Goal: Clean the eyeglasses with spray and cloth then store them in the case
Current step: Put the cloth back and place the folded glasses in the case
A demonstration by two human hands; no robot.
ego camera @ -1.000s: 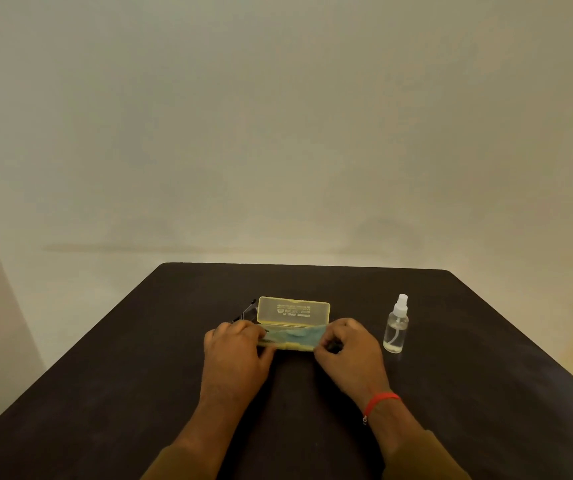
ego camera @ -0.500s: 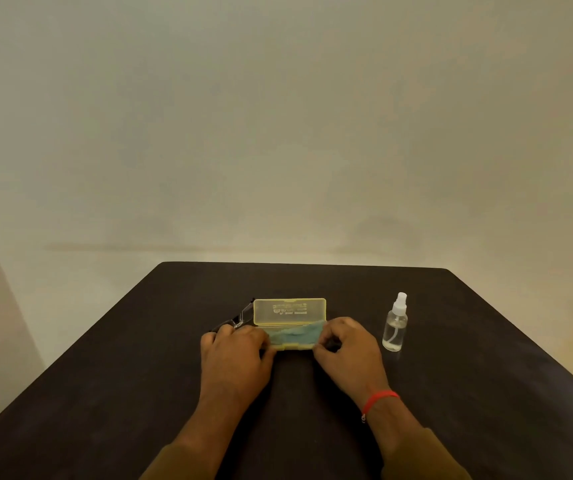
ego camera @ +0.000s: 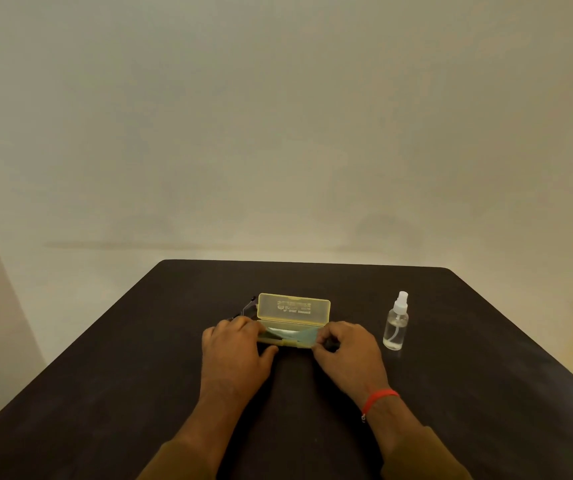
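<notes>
The open yellow plastic case (ego camera: 293, 308), blue cloth (ego camera: 304, 336) inside, is held at both ends by curled fingers (ego camera: 243, 325) of left hand (ego camera: 236, 351) and right hand (ego camera: 349, 349); nothing seems cleaned yet.

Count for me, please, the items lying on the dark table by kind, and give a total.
Eyeglasses: 1
Yellow case: 1
Blue cloth: 1
Spray bottle: 1
Total: 4
</notes>
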